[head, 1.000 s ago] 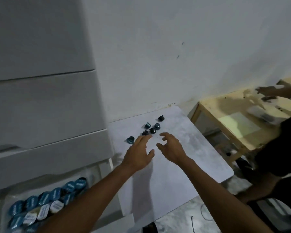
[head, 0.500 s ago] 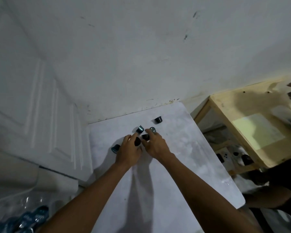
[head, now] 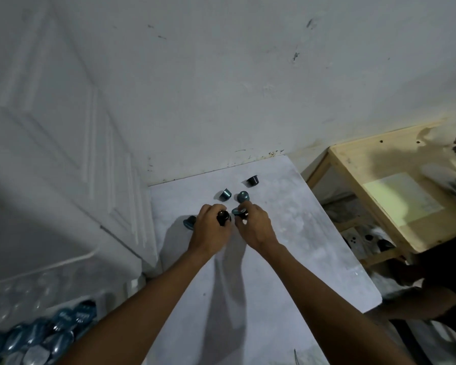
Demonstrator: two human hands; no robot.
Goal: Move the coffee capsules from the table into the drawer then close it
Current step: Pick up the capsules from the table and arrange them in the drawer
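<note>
Now both hands are closed on capsules at mid-frame, on the white table (head: 261,272).

A dark capsule (head: 223,216) is pinched in the left hand (head: 208,231), a teal capsule (head: 238,212) in the right hand (head: 254,227). Four loose capsules are seen just around them: one (head: 189,222) at left, three (head: 225,194) (head: 243,196) (head: 253,180) above. The open drawer (head: 63,262), lower left, is seen stocked with blue capsules (head: 50,330).
</note>
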